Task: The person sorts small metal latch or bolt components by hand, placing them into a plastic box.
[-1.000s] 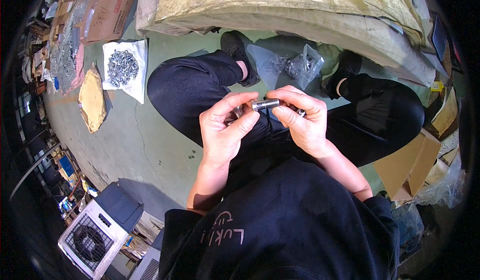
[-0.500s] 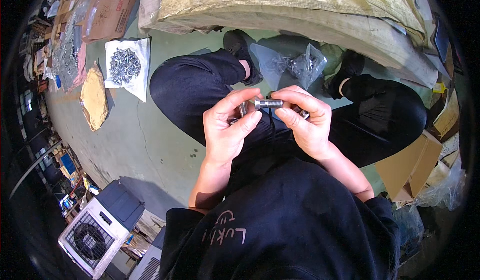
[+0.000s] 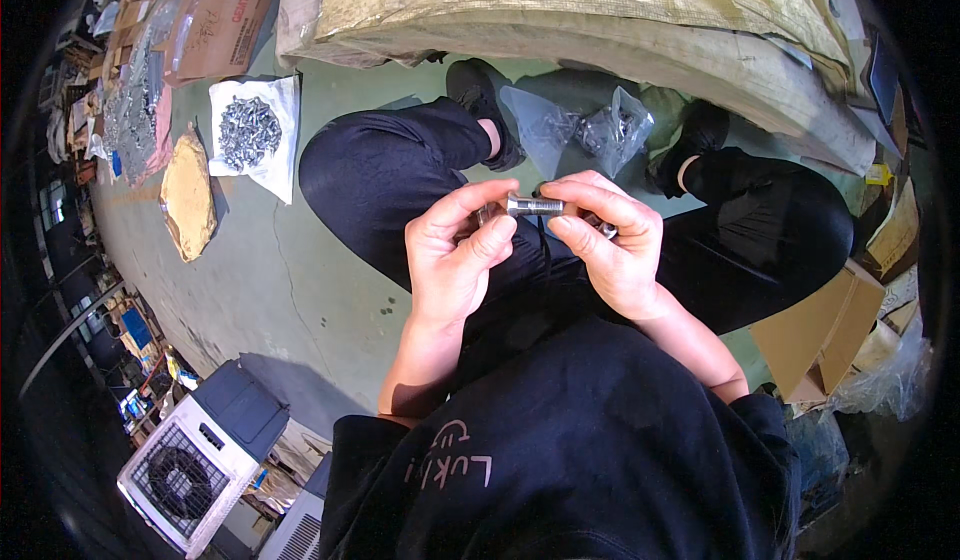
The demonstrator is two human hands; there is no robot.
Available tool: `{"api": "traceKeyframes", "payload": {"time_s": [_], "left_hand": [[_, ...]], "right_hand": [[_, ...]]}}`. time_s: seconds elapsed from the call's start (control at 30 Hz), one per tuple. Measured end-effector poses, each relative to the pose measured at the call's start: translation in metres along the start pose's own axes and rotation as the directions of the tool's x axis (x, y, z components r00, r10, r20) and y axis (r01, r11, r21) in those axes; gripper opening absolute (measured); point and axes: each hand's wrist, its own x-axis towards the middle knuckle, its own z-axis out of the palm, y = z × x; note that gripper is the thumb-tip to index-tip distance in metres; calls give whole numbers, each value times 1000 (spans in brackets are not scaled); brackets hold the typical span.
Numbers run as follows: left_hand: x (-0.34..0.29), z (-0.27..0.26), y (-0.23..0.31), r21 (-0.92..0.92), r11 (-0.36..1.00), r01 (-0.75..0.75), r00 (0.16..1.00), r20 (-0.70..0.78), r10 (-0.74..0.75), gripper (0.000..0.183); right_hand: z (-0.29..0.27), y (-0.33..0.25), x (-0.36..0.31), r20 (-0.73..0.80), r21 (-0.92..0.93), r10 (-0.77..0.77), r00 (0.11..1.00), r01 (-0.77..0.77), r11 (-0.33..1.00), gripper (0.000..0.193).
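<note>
A silver bolt [image 3: 534,205] lies level between my two hands, above my lap. My left hand [image 3: 448,260] pinches its head end at the left with thumb and fingers. At the other end, the thumb and fingers of my right hand [image 3: 616,255] close on the threaded tip. More shiny metal pieces show partly behind the fingers of both hands; their exact kind is hidden. Between my feet on the floor sits a clear plastic bag [image 3: 618,130] with metal hardware inside.
A pile of small metal fasteners [image 3: 249,132] rests on a white sheet [image 3: 279,175] at the left, beside a tan slab [image 3: 188,200]. A covered bench [image 3: 560,25] stands ahead. Cardboard boxes [image 3: 228,20] lie far left and at right [image 3: 815,335]. A fan unit [image 3: 185,470] is at lower left.
My left fingers and the bolt's head have shifted slightly, and the bolt appears a little turned. My right hand keeps almost the same place and grip.
</note>
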Motion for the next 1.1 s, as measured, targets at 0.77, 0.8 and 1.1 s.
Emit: {"api": "traceKeyframes", "payload": {"time_s": [0.77,0.8,1.1], "left_hand": [[-1,6,3,206,979,-10,998,-63,23,31],[0,5,3,208,978,-10,998,-64,24,31],[4,3,2,-141,981,133,990,71,-124,29]], "right_hand": [[2,-3,0,-75,94,84,994,-77,993,21],[2,-4,1,-74,96,84,994,-77,992,21],[4,-9,1,0,-141,-164,986,162,977,22]]}}
